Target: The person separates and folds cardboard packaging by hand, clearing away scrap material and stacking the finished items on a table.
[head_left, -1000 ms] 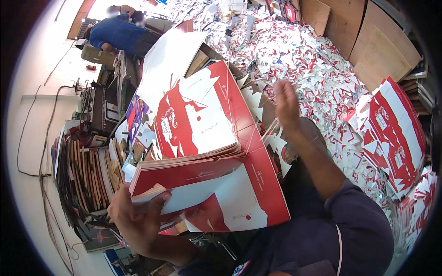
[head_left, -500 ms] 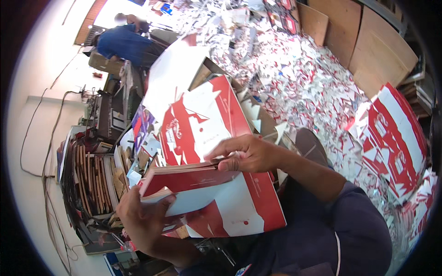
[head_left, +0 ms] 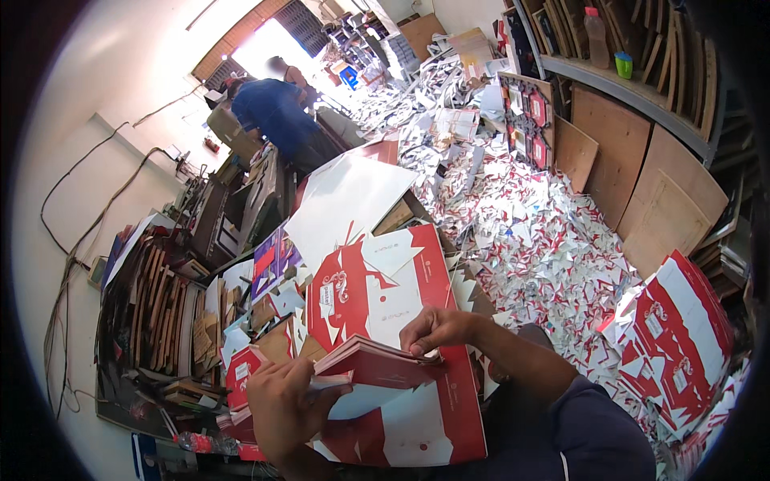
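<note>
Between my hands is a thin bundle of red-and-white printed card sheets (head_left: 381, 365), its layered edges raised toward the far side. My left hand (head_left: 281, 405) grips the bundle's left end, thumb on the near face. At the other end, my right hand (head_left: 435, 330) pinches the top corner with thumb and curled fingers. Below the bundle lies a matching printed sheet (head_left: 417, 429) close to my body. More of these sheets (head_left: 373, 293) lie flat just beyond, with jagged cut outlines. The hands cover parts of the bundle's ends.
Red and white paper scraps (head_left: 537, 232) cover the floor. A stack of printed sheets (head_left: 674, 341) stands at the right. Wooden boards (head_left: 642, 168) lean below a shelf (head_left: 642, 92). Thin boards (head_left: 156, 309) are packed at the left. A person in blue (head_left: 277, 116) bends over farther back.
The view has tilted upward, so more of the room shows and my hands sit lower in it. My right fingers have curled in more tightly at the bundle's corner.
</note>
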Demonstrator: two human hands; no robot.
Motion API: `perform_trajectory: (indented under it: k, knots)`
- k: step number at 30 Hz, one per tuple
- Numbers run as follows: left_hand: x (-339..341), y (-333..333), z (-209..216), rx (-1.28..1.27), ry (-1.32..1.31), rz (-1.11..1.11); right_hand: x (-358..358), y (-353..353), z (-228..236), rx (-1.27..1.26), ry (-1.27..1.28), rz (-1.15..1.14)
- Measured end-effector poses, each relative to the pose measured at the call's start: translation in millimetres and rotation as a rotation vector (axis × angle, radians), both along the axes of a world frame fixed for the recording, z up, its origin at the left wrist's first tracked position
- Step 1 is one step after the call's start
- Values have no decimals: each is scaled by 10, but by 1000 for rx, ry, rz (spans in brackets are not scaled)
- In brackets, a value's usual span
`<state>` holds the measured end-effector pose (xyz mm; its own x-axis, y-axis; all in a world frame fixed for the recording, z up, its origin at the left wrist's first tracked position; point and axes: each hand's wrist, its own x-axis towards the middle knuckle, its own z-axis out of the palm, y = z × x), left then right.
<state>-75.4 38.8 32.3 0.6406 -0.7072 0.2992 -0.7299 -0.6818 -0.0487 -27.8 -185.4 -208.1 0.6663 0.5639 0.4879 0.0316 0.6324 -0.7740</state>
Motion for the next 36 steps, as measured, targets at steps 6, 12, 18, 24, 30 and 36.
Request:
perform_trajectory:
  k: [6, 12, 18, 24, 30, 36]
  knots:
    - [0, -80, -2, -24, -15, 10, -304, 79, 160, -67, 172, -216]
    - [-31, 48, -58, 17, -93, 62, -414, 256, 26, -63, 36, -484]
    - [66, 100, -60, -69, -44, -19, -523, 234, 113, -43, 31, -1249]
    - [-144, 138, -33, -52, -163, 64, -129, 99, -350, -156, 378, -1575]
    - [40, 313, -296, -99, -38, 153, -617, -154, 236, -214, -149, -1308]
    - [12, 489, -329, -147, -165, 161, -729, 120, 175, -61, -17, -835]
